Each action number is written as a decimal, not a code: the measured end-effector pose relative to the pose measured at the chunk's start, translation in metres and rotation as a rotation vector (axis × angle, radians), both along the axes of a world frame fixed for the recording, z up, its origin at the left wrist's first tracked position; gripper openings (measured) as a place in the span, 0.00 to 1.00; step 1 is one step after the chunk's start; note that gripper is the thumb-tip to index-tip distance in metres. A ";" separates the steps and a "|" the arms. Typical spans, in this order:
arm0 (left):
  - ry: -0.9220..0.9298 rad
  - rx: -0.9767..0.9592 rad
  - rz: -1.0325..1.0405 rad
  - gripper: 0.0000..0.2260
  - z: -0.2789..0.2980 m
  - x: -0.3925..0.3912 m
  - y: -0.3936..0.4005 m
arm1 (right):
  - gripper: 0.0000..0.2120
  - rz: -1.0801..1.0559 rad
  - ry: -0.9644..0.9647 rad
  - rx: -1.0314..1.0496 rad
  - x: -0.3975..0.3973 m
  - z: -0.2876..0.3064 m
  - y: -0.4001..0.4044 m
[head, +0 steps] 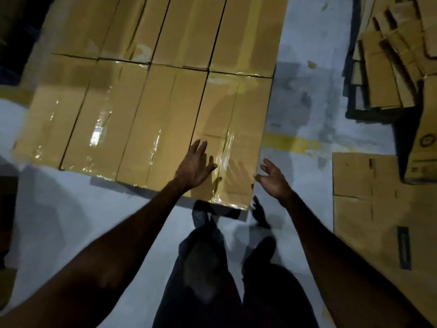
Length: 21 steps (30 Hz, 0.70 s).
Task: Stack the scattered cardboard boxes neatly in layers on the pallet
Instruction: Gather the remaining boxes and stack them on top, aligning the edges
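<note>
Head view: pallet hidden under the boxes (pixel 151 95); far row cut off by the top edge. Eight taped boxes, two rows of four, touching. Left hand (pixel 195 165) flat, fingers spread on near-right box (pixel 233 136). Right hand (pixel 272 177) empty, fingers loosely apart beside its corner. Flat cartons (pixel 369 200) right, partly cut off.

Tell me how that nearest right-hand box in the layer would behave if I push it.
The nearest right box probably slides stiffly as one block: long, flat and taped shut. Its glossy tape may feel slick under the left hand. Tipping seems unlikely.
</note>
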<state>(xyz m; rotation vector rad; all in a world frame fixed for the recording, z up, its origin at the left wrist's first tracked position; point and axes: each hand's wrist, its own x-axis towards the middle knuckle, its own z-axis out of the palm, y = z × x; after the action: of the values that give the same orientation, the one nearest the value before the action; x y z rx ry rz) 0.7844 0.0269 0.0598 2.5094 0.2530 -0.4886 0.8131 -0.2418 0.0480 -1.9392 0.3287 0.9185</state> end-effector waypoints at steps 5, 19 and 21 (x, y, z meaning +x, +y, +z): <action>-0.013 -0.130 0.230 0.38 0.062 -0.102 -0.054 | 0.34 -0.085 -0.010 0.091 -0.068 0.046 -0.015; -0.251 -0.319 0.786 0.28 0.155 -0.328 -0.039 | 0.19 0.172 -0.170 0.258 -0.229 0.161 0.033; -0.279 -0.341 0.857 0.28 0.160 -0.356 -0.024 | 0.19 0.218 -0.205 0.270 -0.242 0.174 0.053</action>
<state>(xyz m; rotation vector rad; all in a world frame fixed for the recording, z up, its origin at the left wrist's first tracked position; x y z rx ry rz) 0.4282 0.0028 0.2198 1.8680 0.9752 0.1577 0.5713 -0.1885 0.2223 -1.8189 -0.1237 0.8441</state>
